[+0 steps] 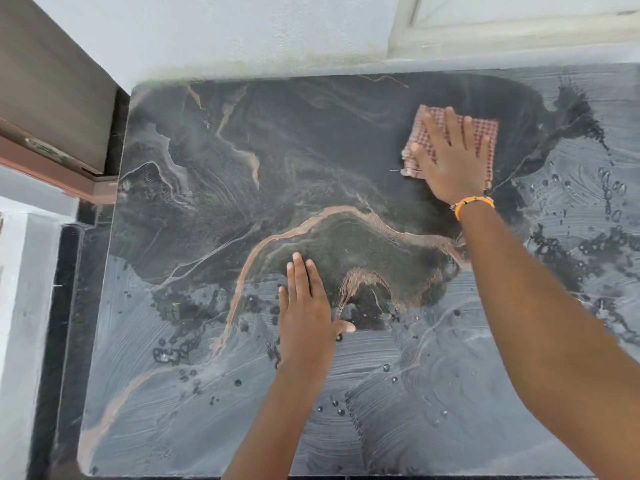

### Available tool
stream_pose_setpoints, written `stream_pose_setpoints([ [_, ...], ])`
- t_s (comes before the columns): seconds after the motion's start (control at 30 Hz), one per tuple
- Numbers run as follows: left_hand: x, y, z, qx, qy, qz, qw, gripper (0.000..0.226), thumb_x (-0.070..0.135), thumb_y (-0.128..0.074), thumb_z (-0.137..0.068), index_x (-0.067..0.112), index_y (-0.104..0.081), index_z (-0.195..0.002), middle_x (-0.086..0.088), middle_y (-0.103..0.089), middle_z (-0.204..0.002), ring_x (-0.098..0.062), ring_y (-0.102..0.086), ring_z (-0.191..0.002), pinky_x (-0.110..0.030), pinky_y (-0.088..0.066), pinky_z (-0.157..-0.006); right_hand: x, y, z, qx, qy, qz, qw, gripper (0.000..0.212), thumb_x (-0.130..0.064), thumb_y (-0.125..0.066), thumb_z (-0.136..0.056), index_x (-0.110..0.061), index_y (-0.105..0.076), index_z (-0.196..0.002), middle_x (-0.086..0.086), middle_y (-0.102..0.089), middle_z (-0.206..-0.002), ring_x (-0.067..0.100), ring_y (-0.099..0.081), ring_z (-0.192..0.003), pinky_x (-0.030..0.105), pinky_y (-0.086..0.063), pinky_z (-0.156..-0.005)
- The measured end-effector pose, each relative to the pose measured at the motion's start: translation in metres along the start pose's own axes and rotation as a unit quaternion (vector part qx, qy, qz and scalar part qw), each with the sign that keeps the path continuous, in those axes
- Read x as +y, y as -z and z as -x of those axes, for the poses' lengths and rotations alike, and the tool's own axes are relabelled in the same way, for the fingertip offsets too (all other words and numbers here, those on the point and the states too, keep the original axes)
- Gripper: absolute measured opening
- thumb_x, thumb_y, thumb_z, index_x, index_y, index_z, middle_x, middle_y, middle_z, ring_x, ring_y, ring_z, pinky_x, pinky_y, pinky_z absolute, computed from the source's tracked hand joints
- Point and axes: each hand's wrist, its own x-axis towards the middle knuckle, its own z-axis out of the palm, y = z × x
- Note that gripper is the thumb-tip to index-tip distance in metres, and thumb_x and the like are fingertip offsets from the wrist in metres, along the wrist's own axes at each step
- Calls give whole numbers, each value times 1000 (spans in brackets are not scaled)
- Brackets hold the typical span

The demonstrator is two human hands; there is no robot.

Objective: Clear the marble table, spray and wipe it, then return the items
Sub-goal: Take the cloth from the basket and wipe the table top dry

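Observation:
The dark marble table [207, 188] with tan veins fills most of the view. Its surface is wet, with smear streaks and droplets along the near and right parts. A pink waffle-textured cloth [485, 133] lies flat at the far right of the table. My right hand [450, 161], with an orange bracelet at the wrist, presses down on the cloth with straight spread fingers. My left hand [306, 310] rests flat on the table near its middle, fingers straight, holding nothing.
A white wall [225, 32] runs behind the table, with a white frame [502, 26] at the top right. A brown wooden cabinet [52, 91] stands to the left. Dark floor [59, 341] shows beside the table's left edge.

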Motion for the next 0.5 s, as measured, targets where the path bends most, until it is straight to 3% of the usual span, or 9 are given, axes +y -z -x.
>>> stream_pose_setpoints([
  [0.13, -1, 0, -1, -3, -4, -16, 1000, 110, 56, -53, -82, 3, 22, -142, -14, 29, -152, -28, 20, -143, -40, -1, -119, 26, 0, 54, 28, -141, -22, 989, 57, -53, -32, -95, -37, -18, -148, 0, -8, -161, 31, -4, -147, 58, -2, -116],
  [0.2, -3, -1, -1, 2, -13, 6, 1000, 110, 56, -53, -80, 3, 20, -143, -13, 27, -153, -27, 20, -143, -39, 0, -118, -4, -9, 67, 25, -138, -29, 990, 58, -52, -32, -95, -36, -17, -149, 1, -6, -161, 31, -2, -147, 58, 1, -116],
  [0.37, -13, -6, 9, 41, -30, 59, 997, 113, 61, -54, -77, 4, 15, -145, -10, 25, -154, -24, 20, -143, -37, 5, -117, -135, -38, 69, -36, 80, -2, 996, 60, -53, -32, -95, -37, -12, -149, 1, -1, -161, 32, 2, -147, 57, 5, -114],
  [0.5, -25, -10, 25, 57, -31, 45, 997, 108, 58, -53, -81, 3, 12, -146, -10, 20, -156, -22, 15, -145, -36, 3, -117, -198, -53, 98, -112, 283, 11, 953, 60, -58, -34, -93, -38, -18, -147, -1, -6, -161, 29, 0, -148, 55, 7, -115],
])
